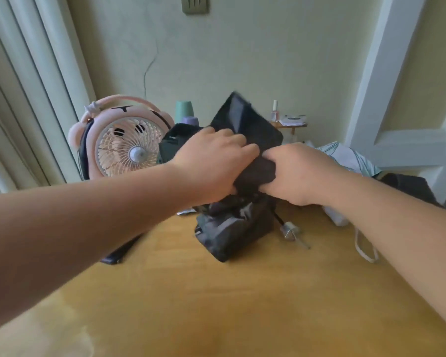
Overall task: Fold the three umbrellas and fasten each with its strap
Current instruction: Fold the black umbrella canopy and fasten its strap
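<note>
Head view: left hand (211, 161) and right hand (299, 173) curl round crumpled black fabric umbrella (232, 228), seemingly unstrapped; pale patterned umbrella (350, 158) lies far right

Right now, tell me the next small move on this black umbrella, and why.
On the black umbrella, probably wrap the loose upper fabric down around the bundle. The left hand and right hand both grip its middle, yet fabric flares above them and bunches below, so it looks too slack to strap.
</note>
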`<state>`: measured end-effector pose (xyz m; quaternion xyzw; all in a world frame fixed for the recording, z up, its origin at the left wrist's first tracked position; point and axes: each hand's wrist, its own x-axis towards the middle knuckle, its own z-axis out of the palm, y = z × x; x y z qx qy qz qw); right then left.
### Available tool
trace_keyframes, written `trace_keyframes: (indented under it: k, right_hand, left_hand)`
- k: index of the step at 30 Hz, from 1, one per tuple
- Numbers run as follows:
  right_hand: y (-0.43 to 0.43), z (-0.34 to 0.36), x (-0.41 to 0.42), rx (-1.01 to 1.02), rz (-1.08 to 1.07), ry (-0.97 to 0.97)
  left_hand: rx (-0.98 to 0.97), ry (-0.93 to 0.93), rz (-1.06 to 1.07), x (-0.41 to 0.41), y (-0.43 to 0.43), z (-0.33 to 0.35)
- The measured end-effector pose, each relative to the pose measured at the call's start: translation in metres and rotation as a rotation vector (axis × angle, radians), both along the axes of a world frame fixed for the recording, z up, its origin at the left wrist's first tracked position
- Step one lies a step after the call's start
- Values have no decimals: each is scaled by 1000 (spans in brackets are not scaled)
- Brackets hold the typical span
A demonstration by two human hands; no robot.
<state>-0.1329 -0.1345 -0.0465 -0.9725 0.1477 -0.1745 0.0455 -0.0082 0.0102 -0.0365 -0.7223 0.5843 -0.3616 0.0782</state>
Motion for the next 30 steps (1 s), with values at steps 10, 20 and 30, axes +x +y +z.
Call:
trace_keyframes:
  k: [10, 20, 30]
  right_hand:
    - [-15, 29, 13, -590, -62, -512]
    - [1, -126, -3, -567, 183, -136]
    - [9, -99, -23, -154, 111, 71]
  left_hand:
    - [-410, -188, 36, 27, 17, 39]
    - [-111, 140, 121, 1, 52, -145]
    - [-191, 258, 45, -19, 68, -124]
